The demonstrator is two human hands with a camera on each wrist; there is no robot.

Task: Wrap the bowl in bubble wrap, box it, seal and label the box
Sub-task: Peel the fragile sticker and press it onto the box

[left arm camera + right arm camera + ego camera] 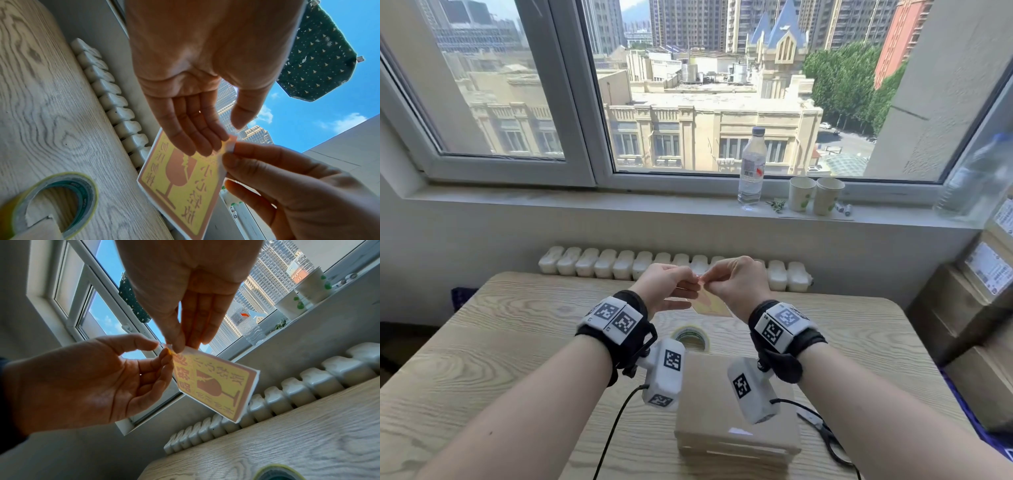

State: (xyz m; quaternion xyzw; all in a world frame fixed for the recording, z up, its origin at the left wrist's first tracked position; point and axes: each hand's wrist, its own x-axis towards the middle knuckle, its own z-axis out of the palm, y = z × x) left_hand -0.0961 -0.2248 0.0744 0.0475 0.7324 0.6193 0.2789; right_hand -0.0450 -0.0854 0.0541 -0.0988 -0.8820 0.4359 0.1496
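Both hands are raised above the table, holding a yellow and red fragile label (714, 305) by one corner. My left hand (692, 281) pinches the peeled sticker tip between thumb and forefinger. My right hand (709, 279) pinches the white backing at the same corner. In the wrist views the label (185, 186) (216, 386) hangs down from that corner and shows a broken-glass symbol. Below my wrists, near the table's front edge, sits the brown cardboard box (736, 411) with its flaps shut. The bowl is not visible.
A roll of tape (693, 337) lies on the wooden table (517, 342) just beyond the box. Scissors (825, 431) lie to the right of the box. Stacked cartons (969, 308) stand at the right. On the windowsill are a water bottle (751, 168) and two paper cups (815, 195).
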